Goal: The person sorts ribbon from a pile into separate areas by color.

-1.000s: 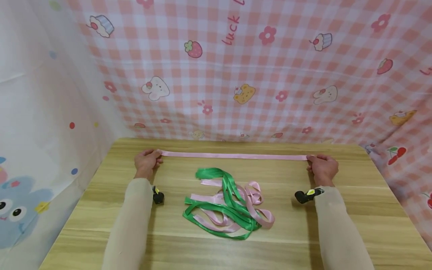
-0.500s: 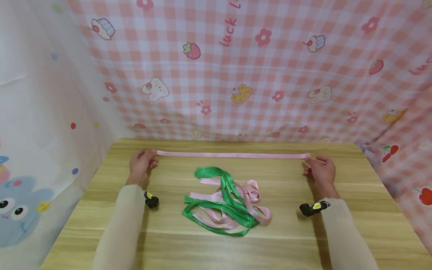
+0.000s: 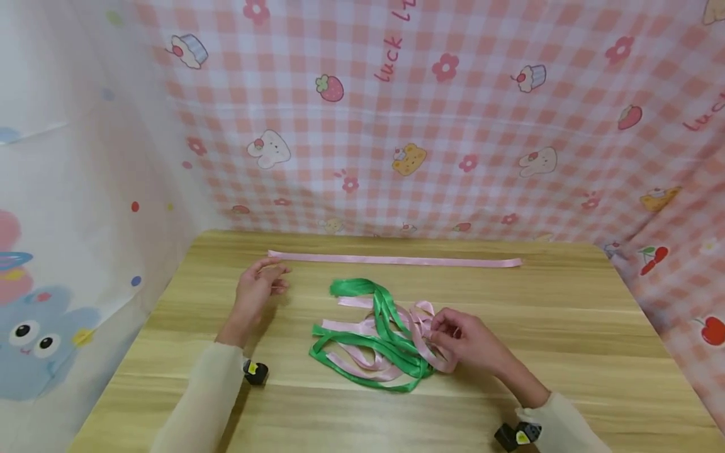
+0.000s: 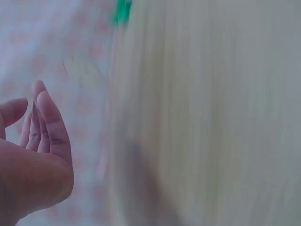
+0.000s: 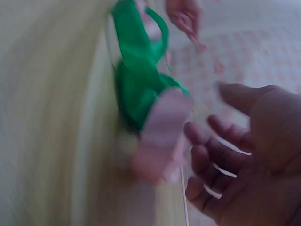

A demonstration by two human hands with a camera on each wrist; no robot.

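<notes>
One pink satin ribbon (image 3: 396, 260) lies stretched straight along the back of the table in the head view. Just below its left end hovers my left hand (image 3: 260, 289), fingers relaxed and holding nothing. Nearer the middle is a loose heap of green ribbon (image 3: 354, 287) and pink ribbon (image 3: 348, 326), looped over each other. My right hand (image 3: 470, 340) is at the heap's right side, fingertips over the pink loops. In the right wrist view, thumb and fingers stand apart beside the pink ribbon (image 5: 167, 117), which is blurred.
The wooden table (image 3: 566, 352) meets a pink checked cloth (image 3: 362, 126) at its back edge. A white printed cloth (image 3: 73, 189) hangs along the left. Small black cameras (image 3: 256, 372) sit on both wrists.
Both hands have let go of the straight pink ribbon's ends. My right hand has swung inward and toward me to the heap; the left has drawn back slightly. The straight ribbon stays put.
</notes>
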